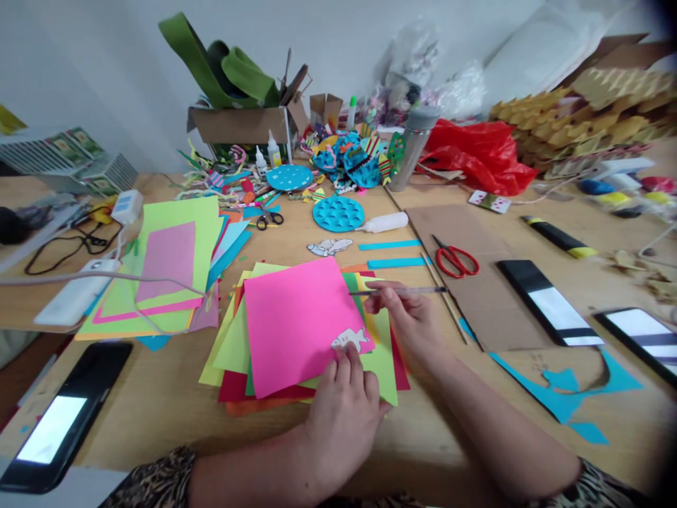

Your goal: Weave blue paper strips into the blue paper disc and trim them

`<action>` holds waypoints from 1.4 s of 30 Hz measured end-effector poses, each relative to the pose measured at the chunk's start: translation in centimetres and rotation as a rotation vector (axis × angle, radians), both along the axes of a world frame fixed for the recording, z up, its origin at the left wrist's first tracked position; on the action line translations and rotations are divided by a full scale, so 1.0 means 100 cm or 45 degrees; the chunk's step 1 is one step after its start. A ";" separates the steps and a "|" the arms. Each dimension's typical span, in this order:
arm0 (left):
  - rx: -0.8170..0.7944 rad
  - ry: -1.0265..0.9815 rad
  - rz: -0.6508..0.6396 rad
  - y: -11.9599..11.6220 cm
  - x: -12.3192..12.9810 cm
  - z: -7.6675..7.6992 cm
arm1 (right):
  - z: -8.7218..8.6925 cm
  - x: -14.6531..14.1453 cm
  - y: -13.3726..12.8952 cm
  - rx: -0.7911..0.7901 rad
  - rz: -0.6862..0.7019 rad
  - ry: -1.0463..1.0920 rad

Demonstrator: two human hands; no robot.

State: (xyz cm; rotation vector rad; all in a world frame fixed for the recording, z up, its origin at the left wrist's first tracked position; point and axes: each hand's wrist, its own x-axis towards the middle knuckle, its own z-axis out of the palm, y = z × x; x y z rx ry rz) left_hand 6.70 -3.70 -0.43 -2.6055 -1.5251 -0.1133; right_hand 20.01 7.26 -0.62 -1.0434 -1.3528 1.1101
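Note:
A square sheet of pink paper (296,317) lies on top of a stack of coloured sheets (225,360). Near its lower right corner is a small white fish cutout (355,340). The bent fingers of my left hand (346,395) press the cutout down against the pink paper. Just right of the sheet, my right hand (405,314) is closed around a slim pen (417,290), held nearly level with its tip pointing left over the paper's edge. Beyond the sheet lie another fish cutout (331,246) and two blue paper strips (394,263).
Red-handled scissors (458,261) lie on a cardboard sheet (449,226) beside a phone (547,303). Another phone (66,416) sits at lower left. Behind are a glue bottle (388,223), a blue scalloped disc (338,213) and a tall flask (415,148). Cables cross the left paper pile (119,289).

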 end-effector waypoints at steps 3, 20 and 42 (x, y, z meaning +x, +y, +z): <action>-0.001 0.006 -0.007 0.000 0.000 0.000 | 0.001 -0.005 -0.001 -0.046 -0.023 -0.005; 0.068 -0.016 0.008 -0.003 0.003 -0.005 | 0.000 -0.027 -0.012 0.084 0.323 -0.577; 0.063 -0.010 0.017 -0.002 0.003 -0.003 | -0.001 -0.032 -0.012 0.071 0.493 -0.580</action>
